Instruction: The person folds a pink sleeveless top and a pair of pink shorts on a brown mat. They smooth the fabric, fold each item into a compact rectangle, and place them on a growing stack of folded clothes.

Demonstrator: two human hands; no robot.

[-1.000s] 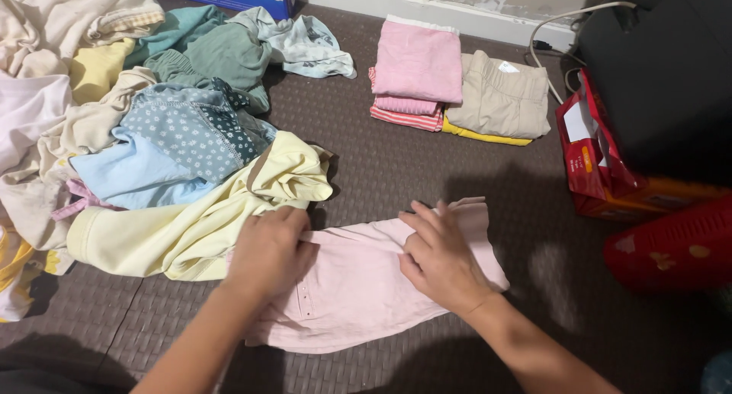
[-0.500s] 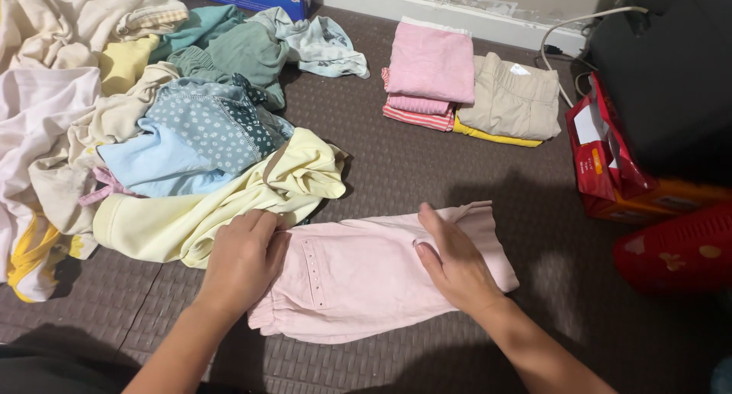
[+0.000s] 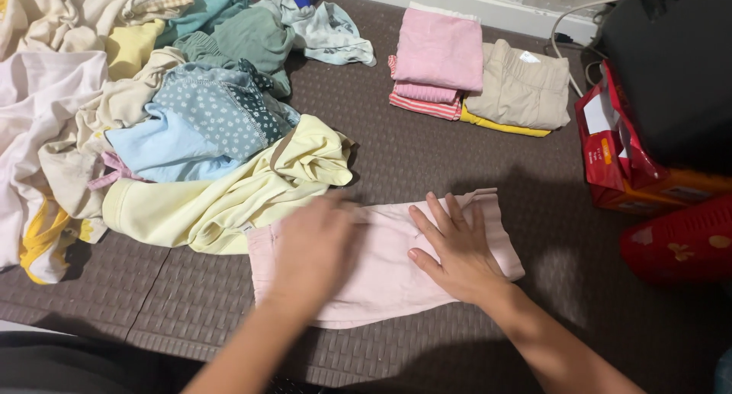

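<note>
A pale pink garment (image 3: 385, 268) lies flat on the dark mat (image 3: 427, 165) in front of me. My right hand (image 3: 456, 249) rests flat on its right half with fingers spread. My left hand (image 3: 314, 253) is blurred with motion and sweeps across the garment's left half, palm down. Neither hand grips anything. A pale yellow garment (image 3: 229, 196) lies just left of the pink one, touching its edge.
A heap of loose clothes (image 3: 137, 97) fills the left side. Two folded stacks, a pink one (image 3: 438, 55) and a beige one (image 3: 520, 89), sit at the back. A red box (image 3: 618, 146) and a red basket (image 3: 679, 245) stand at the right.
My left hand has moved right from the garment's left end onto its middle. My right hand has flattened with fingers spread. The camera view has shifted slightly.
</note>
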